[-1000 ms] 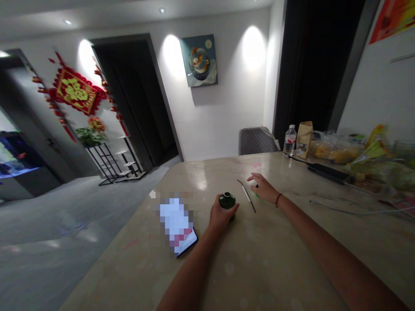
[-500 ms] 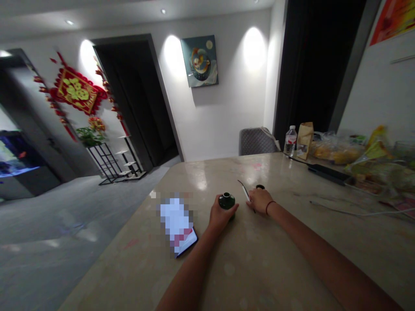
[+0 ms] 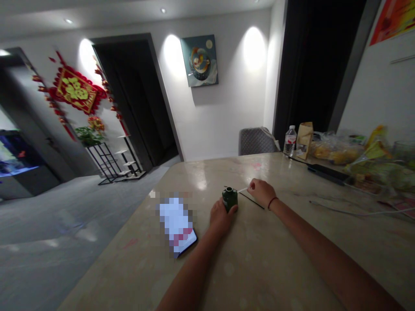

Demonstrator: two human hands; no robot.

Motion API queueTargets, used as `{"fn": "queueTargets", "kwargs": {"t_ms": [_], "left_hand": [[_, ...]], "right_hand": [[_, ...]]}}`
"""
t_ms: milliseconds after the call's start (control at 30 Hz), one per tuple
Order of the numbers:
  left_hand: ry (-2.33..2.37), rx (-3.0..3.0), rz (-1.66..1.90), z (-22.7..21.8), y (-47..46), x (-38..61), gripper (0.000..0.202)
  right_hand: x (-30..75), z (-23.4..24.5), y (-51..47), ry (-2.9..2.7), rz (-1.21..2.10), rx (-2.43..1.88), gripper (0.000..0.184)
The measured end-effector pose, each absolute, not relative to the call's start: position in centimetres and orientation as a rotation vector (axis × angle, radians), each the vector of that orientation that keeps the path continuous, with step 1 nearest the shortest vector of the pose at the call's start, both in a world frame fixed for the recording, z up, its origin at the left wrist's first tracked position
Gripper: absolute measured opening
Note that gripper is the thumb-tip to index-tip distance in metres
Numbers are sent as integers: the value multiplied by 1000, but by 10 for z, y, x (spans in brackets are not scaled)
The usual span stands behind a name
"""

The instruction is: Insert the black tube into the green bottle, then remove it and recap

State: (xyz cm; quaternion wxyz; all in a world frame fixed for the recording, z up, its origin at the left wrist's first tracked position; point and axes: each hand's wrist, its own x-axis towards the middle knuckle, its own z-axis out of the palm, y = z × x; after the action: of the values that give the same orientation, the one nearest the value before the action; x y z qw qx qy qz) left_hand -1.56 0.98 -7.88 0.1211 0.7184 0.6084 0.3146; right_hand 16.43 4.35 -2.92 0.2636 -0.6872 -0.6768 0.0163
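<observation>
A small dark green bottle (image 3: 230,199) with an open round mouth stands upright. My left hand (image 3: 221,214) is wrapped round its lower left side. To the right of it, my right hand (image 3: 262,192) is closed in a pinch on a thin white stick (image 3: 242,190). The stick points left, towards the bottle's neck; I cannot tell whether it touches. Below my right hand a thin dark stick (image 3: 253,201) lies slanting on the table, its far end passing behind the bottle.
On the marble-look table (image 3: 259,259) a phone (image 3: 179,226) with a blurred screen lies to the left. Further right are a white cable (image 3: 350,213), a black power strip (image 3: 329,173), a water bottle (image 3: 290,141), a paper bag (image 3: 304,140) and plastic bags (image 3: 337,149). A grey chair (image 3: 257,141) stands behind.
My right hand has turned and lifted slightly, bringing the white stick round to point at the bottle. The dark stick now lies apart from my fingers. The green bottle shows more of its side.
</observation>
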Motion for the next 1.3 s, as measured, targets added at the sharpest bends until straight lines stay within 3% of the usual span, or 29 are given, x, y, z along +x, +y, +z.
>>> {"fn": "queueTargets", "kwargs": {"t_ms": [167, 533, 1300], "left_hand": [[1845, 2278, 718, -83, 9, -15, 45], [1868, 2293, 708, -84, 8, -15, 45], [1930, 2374, 574, -80, 6, -14, 43]], "right_hand": [[167, -10, 42, -1675, 94, -1656, 13], [147, 32, 24, -1408, 194, -943, 23], [131, 4, 43, -1402, 350, -967, 22]]}}
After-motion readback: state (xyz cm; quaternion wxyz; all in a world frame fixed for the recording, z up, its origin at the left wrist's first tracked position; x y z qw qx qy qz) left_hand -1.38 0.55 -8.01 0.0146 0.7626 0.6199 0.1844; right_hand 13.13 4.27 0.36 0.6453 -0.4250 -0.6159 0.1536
